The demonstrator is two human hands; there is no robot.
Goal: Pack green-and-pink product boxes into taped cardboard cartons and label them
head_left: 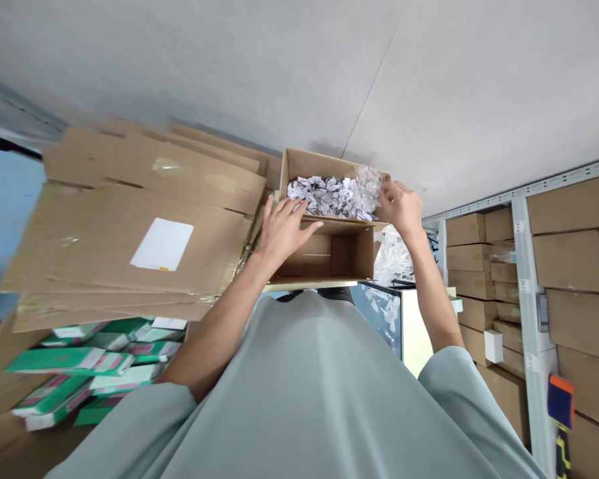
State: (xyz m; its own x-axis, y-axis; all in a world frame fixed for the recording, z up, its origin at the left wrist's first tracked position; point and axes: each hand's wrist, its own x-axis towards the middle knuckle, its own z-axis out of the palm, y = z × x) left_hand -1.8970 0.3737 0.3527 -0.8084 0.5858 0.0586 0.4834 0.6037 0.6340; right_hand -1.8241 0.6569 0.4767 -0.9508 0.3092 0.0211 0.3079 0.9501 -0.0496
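Open cardboard box point(329, 256) in front of my chest, small white packets point(324, 194) heaped at its far side, my left hand point(282, 229) spread flat on its rim, my right hand point(402, 207) pinching a clear plastic bag point(367, 183), flattened cartons point(130, 219) stacked left, green boxes point(80, 372) below them

the open carton point(339, 249) sits straight ahead of the person and serves as the landmark. inside it, at the far end, lies a heap of crumpled paper point(324, 195), with a clear plastic bag point(368, 181) at the heap's right end. the left hand point(282, 229) rests on the carton's left wall, and the right hand point(402, 207) touches the plastic bag at the carton's far right corner. left of the carton lies a stack of flattened cardboard sheets point(130, 219); nearer the person than that stack, a pile of small packets point(90, 372). right of the carton stands a shelf rack point(524, 266) holding stacked boxes point(569, 259).
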